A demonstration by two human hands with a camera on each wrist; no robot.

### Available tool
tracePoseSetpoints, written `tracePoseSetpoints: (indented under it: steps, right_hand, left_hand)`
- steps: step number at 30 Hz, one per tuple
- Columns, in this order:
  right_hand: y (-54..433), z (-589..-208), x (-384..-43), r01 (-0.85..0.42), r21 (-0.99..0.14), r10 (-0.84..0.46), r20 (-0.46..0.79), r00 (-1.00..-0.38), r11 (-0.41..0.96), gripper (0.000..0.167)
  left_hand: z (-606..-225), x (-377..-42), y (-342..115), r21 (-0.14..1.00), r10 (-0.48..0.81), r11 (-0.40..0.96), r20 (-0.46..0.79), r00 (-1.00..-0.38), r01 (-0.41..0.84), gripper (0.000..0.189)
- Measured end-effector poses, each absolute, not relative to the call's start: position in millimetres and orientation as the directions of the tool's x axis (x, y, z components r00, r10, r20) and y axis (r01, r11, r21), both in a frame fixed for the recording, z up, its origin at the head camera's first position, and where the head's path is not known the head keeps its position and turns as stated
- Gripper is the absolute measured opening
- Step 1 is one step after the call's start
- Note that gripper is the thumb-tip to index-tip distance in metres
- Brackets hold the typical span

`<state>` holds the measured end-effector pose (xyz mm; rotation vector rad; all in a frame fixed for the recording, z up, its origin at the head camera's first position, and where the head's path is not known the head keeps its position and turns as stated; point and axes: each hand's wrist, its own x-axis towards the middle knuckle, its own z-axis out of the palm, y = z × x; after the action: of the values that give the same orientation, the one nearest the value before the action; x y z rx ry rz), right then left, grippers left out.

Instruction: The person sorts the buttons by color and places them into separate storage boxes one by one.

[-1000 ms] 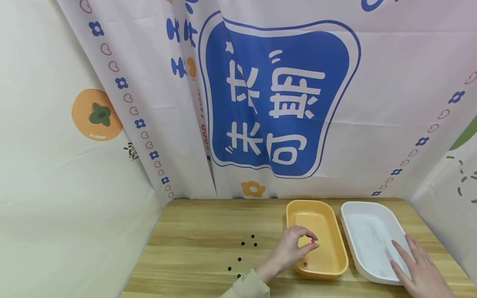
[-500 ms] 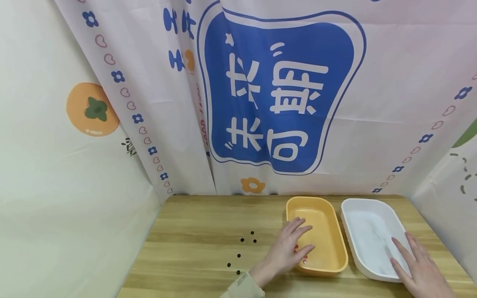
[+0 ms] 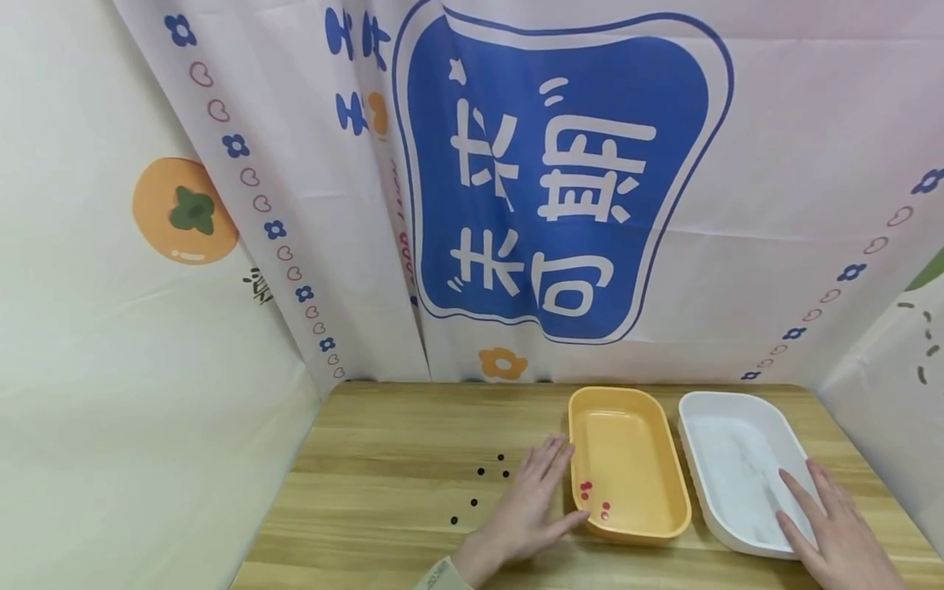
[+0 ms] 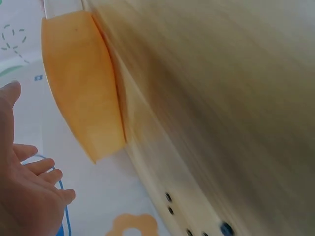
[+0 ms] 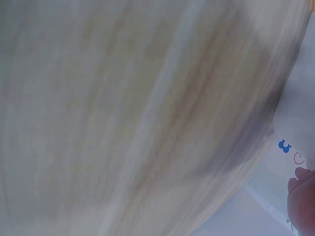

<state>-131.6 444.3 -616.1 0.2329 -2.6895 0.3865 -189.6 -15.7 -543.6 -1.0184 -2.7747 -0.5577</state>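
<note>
My left hand point(image 3: 527, 504) is at the left side of a yellow tray point(image 3: 682, 483), fingers extended and nothing in them. Its thumb tip overlaps the tray's near-left rim in the head view. Several small round red pieces point(image 3: 585, 487) lie inside the tray at its near-left corner. In the left wrist view the same hand point(image 4: 34, 201) is spread beside the tray's outer wall point(image 4: 81, 88). My right hand point(image 3: 841, 524) rests at the right rim of a white tray point(image 3: 737, 459), fingers straight and reaching over the edge. Only part of that hand point(image 5: 301, 201) shows in the right wrist view.
Several small black round pieces point(image 3: 474, 502) lie scattered on the wooden table point(image 3: 383, 459), left of my left hand. The two trays stand side by side with a narrow gap. A printed curtain point(image 3: 354, 246) hangs behind the table's far edge.
A second ago my left hand pinched a red piece over the yellow tray. Its fingers then spread, and it moved left out of the tray, uncovering the red pieces. My right hand stays put.
</note>
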Motion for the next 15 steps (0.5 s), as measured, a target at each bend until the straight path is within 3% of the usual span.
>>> tracePoseSetpoints:
  steps: [8, 15]
  right_hand:
    - [445, -617, -132, -0.226, -0.241, -0.106, 0.428, -0.898, 0.944, 0.067]
    - [445, -618, -132, -0.220, -0.235, -0.103, 0.427, -0.898, 0.947, 0.069]
  left_hand:
    - [-558, -202, -48, 0.358, 0.473, 0.750, 0.298, -0.829, 0.557, 0.079]
    - [-568, -217, -70, 0.408, 0.411, 0.776, 0.252, -0.876, 0.481, 0.075]
